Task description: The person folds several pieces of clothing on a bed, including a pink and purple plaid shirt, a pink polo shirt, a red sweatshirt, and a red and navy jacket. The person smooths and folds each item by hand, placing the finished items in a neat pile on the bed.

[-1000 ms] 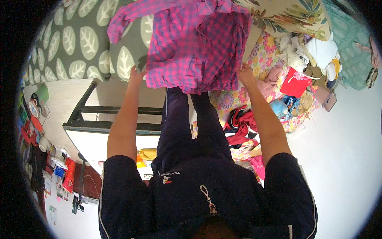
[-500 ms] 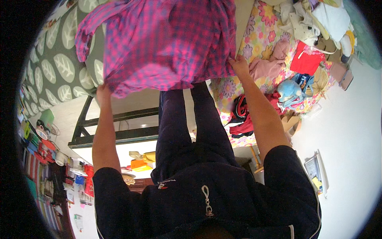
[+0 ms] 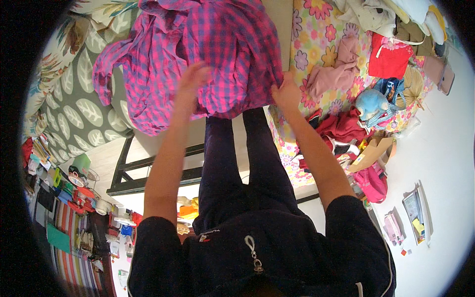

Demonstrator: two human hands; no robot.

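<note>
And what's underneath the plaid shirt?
Leaf-patterned fabric shows past the left edge of the plaid shirt, and a plain beige surface past its right. Whatever lies directly beneath is covered.

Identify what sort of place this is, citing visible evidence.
Probably a lived-in room at home, perhaps a bedroom: dark grey fabric with pale leaf prints, a multicoloured floral fabric cover bearing a crumpled dusty-pink cloth, and a pink-and-blue checked fabric shirt.

Shirt [image 3: 163,54] is right in front of the person, overlapping the cover [image 3: 84,109] on the left. Left hand [image 3: 193,81]'s over it, right hand [image 3: 286,93]'s at its right edge. Further right I see the sheet [image 3: 309,57], cloth [image 3: 339,74] and toy [image 3: 371,105] on it, box [image 3: 373,153] nearer the person. Table [image 3: 153,184]'s left of their legs [image 3: 220,153].
</note>
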